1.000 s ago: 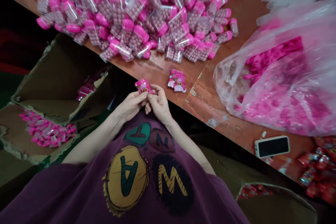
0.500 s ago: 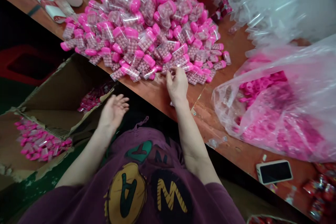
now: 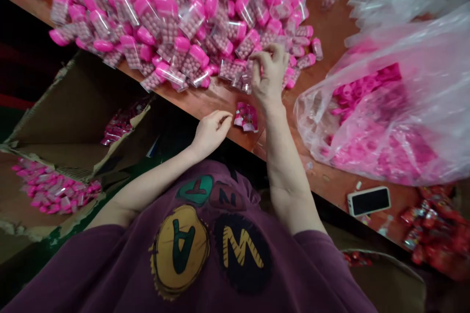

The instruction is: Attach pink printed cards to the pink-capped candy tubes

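Pink-capped bottles (image 3: 191,17) beneath the right hand (image 3: 270,74)

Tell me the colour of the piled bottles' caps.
The caps are bright pink, seen best in the head view.

You are at a packing workshop station, identified by its reddish-brown table (image 3: 333,18), heaped clear pink-capped plastic bottles (image 3: 193,14), translucent plastic bag (image 3: 316,129) of pink plastic parts (image 3: 367,89) and torn brown cardboard carton (image 3: 60,107).
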`<state>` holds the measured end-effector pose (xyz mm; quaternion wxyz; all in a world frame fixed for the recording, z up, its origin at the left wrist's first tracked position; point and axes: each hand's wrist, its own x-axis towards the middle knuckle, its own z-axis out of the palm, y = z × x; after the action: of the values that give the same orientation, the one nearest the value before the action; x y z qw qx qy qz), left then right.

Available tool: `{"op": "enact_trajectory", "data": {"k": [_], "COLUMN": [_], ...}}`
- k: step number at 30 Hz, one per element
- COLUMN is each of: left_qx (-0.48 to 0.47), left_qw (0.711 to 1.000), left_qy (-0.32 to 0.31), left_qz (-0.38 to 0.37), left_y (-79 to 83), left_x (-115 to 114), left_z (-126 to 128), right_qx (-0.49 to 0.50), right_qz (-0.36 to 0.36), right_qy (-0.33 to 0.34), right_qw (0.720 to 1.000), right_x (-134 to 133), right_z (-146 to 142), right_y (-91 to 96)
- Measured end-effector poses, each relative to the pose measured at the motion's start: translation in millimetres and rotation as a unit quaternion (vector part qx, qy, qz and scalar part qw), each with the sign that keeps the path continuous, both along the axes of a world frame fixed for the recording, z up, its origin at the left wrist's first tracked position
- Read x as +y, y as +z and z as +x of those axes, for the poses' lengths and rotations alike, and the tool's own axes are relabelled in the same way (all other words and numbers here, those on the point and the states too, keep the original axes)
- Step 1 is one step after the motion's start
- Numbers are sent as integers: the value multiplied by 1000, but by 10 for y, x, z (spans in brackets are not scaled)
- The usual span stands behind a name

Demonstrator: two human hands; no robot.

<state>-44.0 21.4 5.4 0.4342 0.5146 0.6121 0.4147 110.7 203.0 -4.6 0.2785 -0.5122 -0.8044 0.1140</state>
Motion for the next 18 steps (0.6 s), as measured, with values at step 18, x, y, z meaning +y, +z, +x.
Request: {"op": "enact_trajectory", "data": {"k": [18], "left_qx": [319], "left_qw": [909], "left_qy": [3], "left_qz": [270], "left_y": [-257], "left_x": [37], "left_z": [186], "right_qx": [53], "right_qz": [-147], "right_qy": [-139], "right_qw": [978], "right_x": [-365], "right_z": [-21], "right_y": [-44]}}
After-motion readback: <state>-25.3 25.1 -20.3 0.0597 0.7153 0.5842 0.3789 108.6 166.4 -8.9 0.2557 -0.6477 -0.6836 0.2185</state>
